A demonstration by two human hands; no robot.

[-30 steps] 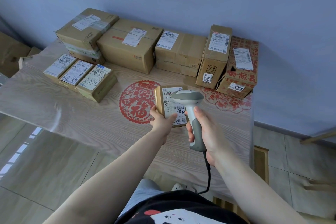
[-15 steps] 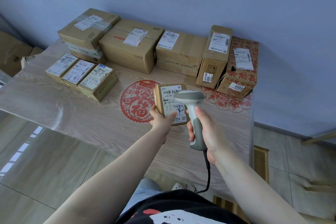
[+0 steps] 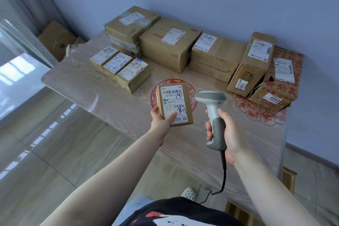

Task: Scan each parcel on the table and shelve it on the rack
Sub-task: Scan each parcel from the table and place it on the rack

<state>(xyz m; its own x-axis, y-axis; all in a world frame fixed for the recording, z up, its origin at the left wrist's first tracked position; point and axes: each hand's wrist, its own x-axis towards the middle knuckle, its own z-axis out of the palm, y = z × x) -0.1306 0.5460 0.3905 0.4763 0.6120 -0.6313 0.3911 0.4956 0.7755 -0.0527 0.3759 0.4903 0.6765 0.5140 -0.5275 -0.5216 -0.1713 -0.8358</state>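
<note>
My left hand (image 3: 162, 122) holds a small brown parcel (image 3: 174, 103) by its lower left corner, white label facing up, above the wooden table (image 3: 113, 101). My right hand (image 3: 224, 134) grips the grey-and-white barcode scanner (image 3: 213, 115) to the right of the parcel, clear of its label. Three small parcels (image 3: 121, 69) lie side by side at the table's left. Several larger cardboard boxes (image 3: 183, 46) line the back along the wall. No rack shows in the head view.
A red-printed box (image 3: 278, 88) sits at the far right of the table, with a tall box (image 3: 253, 64) leaning beside it. More cardboard boxes (image 3: 56, 40) stand on the floor at left. The scanner cable (image 3: 222, 174) hangs down by the table's front edge.
The scanner has drawn back to the right, off the parcel's label. My left hand has shifted the parcel left. The camera view has swung to the left.
</note>
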